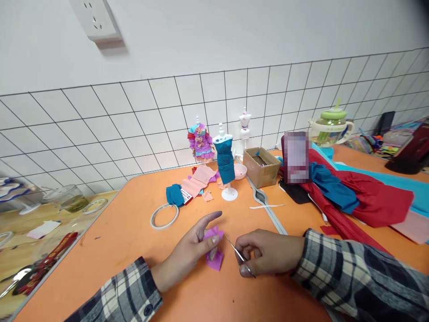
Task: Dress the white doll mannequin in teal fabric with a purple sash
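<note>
Between the thumb and fingers of my left hand (196,246) is a small folded purple piece (214,260), thin like crepe paper or cloth. Its index finger stretches out past the piece. My right hand (264,252) is closed around small metal scissors (237,253), whose thin tips point up and left toward the purple piece, apart from it. The handle is mostly hidden by the fingers. Beyond both hands stands a small white dress form (229,193) wrapped in a teal dress (225,160).
Behind are a dress form in a ruffled purple dress (201,145), a white form (245,123) and a cardboard box (264,172). A tape roll (154,222) lies left, near pink scraps (199,179). On the right are a phone (295,156), red fabric (378,192) and a jug (330,129).
</note>
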Tool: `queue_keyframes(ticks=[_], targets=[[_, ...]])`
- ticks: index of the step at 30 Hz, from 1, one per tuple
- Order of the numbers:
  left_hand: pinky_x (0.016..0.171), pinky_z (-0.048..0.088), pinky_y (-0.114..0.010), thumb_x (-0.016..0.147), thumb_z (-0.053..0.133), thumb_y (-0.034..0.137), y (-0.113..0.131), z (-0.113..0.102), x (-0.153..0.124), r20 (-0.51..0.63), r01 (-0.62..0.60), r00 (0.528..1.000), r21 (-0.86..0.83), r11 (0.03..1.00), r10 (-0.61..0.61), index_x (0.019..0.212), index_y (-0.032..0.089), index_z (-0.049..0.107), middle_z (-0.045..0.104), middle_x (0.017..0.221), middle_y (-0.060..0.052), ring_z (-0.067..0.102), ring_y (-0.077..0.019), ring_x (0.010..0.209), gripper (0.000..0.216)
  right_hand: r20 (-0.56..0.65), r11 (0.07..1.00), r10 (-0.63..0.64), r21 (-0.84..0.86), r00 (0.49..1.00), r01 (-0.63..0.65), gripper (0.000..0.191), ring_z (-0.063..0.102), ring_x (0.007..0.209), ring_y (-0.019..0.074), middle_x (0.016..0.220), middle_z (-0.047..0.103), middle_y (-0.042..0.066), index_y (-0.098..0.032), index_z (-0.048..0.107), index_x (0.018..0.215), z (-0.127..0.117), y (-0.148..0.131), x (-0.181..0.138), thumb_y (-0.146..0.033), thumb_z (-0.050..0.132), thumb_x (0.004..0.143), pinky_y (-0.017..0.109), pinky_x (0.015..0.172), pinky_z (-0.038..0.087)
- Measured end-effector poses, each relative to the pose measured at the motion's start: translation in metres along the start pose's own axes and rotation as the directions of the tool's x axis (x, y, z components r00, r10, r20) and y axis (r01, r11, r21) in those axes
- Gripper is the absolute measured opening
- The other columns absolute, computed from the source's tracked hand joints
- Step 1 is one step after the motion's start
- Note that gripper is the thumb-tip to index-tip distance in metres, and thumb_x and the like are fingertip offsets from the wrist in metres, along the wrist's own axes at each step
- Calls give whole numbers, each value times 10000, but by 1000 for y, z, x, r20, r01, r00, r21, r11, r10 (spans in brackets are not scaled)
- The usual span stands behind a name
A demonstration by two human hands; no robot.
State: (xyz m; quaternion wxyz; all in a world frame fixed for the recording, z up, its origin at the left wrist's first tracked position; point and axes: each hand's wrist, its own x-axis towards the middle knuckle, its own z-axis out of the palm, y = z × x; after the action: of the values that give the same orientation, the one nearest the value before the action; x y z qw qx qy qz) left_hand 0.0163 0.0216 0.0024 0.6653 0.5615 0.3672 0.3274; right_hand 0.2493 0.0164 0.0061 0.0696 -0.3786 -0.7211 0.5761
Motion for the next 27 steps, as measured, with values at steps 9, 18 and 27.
queue_keyframes(ticks=[9,18,27], targets=[[637,453,-279,902,630,372,2,-1,-5,175,-81,981,13,997,77,1533,216,150,641,730,-11,609,-155,648,808,265,925,-50,376,963,-55,478,437,412,30,820,640,1,-145,609,915,-3,3,-2,-569,711,720,141,306,281],[685,442,-305,911,626,345,0,0,-10,248,-73,966,-6,997,72,1554,220,55,631,762,-13,580,-152,695,869,246,929,-59,368,967,-37,463,483,426,31,805,636,1,-136,607,909,4,2,3,-531,746,710,120,296,281],[580,424,-252,864,681,373,-9,-4,-8,277,-43,959,-67,997,60,1493,213,248,632,710,-10,585,-140,615,781,216,894,-96,448,972,-11,358,489,388,51,683,639,-13,-139,626,867,7,8,8,-424,767,702,143,317,433]])
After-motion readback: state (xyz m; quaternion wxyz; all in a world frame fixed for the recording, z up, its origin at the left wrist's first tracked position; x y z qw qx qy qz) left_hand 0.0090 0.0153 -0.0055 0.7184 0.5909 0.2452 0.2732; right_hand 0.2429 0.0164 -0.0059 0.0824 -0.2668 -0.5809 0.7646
